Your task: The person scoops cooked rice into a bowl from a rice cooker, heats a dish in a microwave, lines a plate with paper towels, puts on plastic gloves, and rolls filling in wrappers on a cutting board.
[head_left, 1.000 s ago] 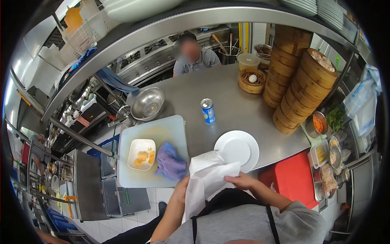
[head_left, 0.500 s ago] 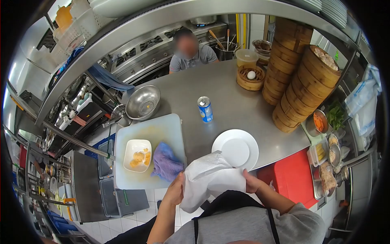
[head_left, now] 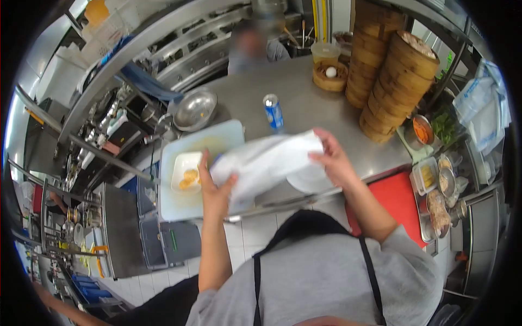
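Observation:
A white paper towel point(head_left: 272, 163), smeared by motion, is stretched between my two hands above the front edge of the steel counter. My left hand point(head_left: 216, 187) grips one end of it, beside the cutting board. On the other end, my right hand point(head_left: 334, 160) pinches a corner between thumb and fingers. Beneath the towel, a white plate point(head_left: 310, 183) shows only in part. A square white bowl point(head_left: 179, 167) with orange-yellow pieces stands on the cutting board point(head_left: 228, 130). The purple cloth is almost wholly hidden behind the towel.
A blue drink can point(head_left: 273, 112) stands beyond the towel. Tall bamboo steamers point(head_left: 399, 81) rise at the right. A metal bowl point(head_left: 196, 108) sits behind the board, and a red lid point(head_left: 389, 204) lies below right. Across the counter point(head_left: 239, 87) is another person point(head_left: 253, 51).
Both hands have risen and moved forward over the counter. The towel has gone from hanging loosely to stretched out, and now covers most of the plate and the purple cloth. The view has shifted.

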